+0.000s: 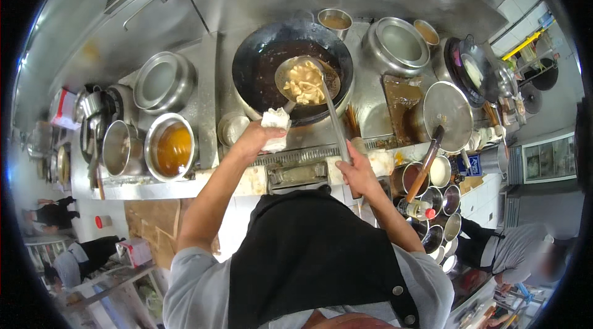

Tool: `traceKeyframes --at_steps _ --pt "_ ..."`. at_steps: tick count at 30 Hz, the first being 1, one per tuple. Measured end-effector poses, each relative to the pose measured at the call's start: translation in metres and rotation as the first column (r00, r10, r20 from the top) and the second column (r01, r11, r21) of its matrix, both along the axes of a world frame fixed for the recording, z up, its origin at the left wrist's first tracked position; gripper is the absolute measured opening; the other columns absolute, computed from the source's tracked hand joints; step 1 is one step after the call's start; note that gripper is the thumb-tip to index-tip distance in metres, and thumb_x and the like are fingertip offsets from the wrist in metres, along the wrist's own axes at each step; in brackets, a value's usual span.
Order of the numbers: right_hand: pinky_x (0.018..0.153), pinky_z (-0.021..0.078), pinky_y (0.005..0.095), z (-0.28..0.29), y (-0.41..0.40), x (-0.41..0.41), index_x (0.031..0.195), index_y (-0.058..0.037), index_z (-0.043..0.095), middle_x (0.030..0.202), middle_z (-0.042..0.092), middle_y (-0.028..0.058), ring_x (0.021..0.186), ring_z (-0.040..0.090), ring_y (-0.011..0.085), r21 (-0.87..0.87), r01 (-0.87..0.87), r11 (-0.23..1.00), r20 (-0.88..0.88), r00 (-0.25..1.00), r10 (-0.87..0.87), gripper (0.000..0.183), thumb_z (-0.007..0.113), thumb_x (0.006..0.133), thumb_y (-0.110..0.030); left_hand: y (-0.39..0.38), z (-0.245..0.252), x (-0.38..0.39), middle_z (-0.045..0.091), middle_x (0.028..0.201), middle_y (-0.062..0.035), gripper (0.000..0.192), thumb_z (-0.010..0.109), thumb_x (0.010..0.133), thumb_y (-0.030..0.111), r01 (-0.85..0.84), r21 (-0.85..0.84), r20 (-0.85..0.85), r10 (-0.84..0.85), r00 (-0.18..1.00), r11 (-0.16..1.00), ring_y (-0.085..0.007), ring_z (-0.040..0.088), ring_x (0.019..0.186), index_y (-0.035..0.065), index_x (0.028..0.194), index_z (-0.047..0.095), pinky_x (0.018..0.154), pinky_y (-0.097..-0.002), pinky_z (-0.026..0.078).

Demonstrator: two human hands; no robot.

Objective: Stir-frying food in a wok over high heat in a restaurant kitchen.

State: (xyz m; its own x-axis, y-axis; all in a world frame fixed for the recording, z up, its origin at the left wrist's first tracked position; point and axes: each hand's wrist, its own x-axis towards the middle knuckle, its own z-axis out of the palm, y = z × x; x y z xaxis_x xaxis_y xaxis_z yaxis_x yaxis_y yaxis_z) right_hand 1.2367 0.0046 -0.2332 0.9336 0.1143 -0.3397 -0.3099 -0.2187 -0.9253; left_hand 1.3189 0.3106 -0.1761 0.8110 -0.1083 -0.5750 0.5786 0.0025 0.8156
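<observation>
My left hand (252, 141) grips a folded white cloth (276, 129) at the near rim of a large black wok (259, 67). A short piece of metal handle shows just above the cloth; what the cloth covers is hidden. My right hand (359, 169) is closed around the long metal handle of a ladle (334, 118), whose head reaches over the wok. Pale, sauce-coated food pieces (304, 83) lie in a round metal scoop above dark liquid. Beside and partly behind it is a perforated strainer (332, 80); the overlap hides which head joins which handle.
Left stand a bowl of amber liquid (173, 146) and a steel pot (119, 148). Right are a bamboo brush (353, 125), a wooden-handled mesh strainer (447, 116) and several seasoning pots (440, 171). A bottle with a red cap (419, 210) stands there. Other people (514, 255) work nearby.
</observation>
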Motion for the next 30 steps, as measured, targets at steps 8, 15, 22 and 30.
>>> traceKeyframes --at_steps 8,15,22,30 --pt "0.048 0.0428 0.0263 0.083 0.009 0.023 0.156 -0.0074 0.035 0.071 0.054 0.0011 0.053 0.048 0.0088 0.080 0.044 0.996 0.152 0.987 -0.056 0.068 0.062 0.094 -0.006 0.037 -0.033 -0.015 0.071 0.111 -0.0100 0.043 0.077 0.080 0.006 0.006 -0.214 0.181 0.034 0.983 0.977 -0.0188 0.068 0.098 -0.0056 0.120 0.065 0.090 -0.0331 0.052" --pt "0.043 0.0381 0.0269 0.060 0.048 0.028 0.157 -0.0106 0.032 0.069 0.052 0.0015 0.048 0.048 0.0129 0.480 0.247 0.842 -0.002 0.960 -0.280 0.068 0.060 0.095 -0.006 0.073 -0.018 -0.026 0.071 0.107 -0.0092 0.042 0.078 0.081 0.007 0.037 -0.305 0.250 0.042 0.967 0.952 -0.0180 0.068 0.091 -0.0034 0.119 0.065 0.081 -0.0331 0.055" --pt "0.048 0.0413 0.0240 0.054 0.103 -0.024 0.157 -0.0082 0.035 0.075 0.056 -0.0027 0.054 0.047 0.0066 0.054 0.244 0.968 0.218 0.944 -0.249 0.070 0.062 0.093 -0.003 0.115 0.007 -0.022 0.072 0.099 -0.0072 0.040 0.079 0.080 0.014 0.078 -0.185 0.069 -0.066 0.995 0.980 -0.0184 0.069 0.085 -0.0007 0.116 0.067 0.072 -0.0327 0.054" --pt "0.059 0.0486 0.0267 0.005 0.106 -0.038 0.153 -0.0031 0.040 0.097 0.064 0.0037 0.067 0.054 0.0091 -0.201 0.260 0.945 0.508 0.852 -0.126 0.070 0.067 0.089 -0.005 0.141 -0.030 0.019 0.074 0.103 -0.0111 0.043 0.079 0.079 0.026 0.371 0.340 0.297 -0.473 0.829 0.864 -0.0255 0.070 0.091 0.0047 0.115 0.071 0.085 -0.0418 0.053"
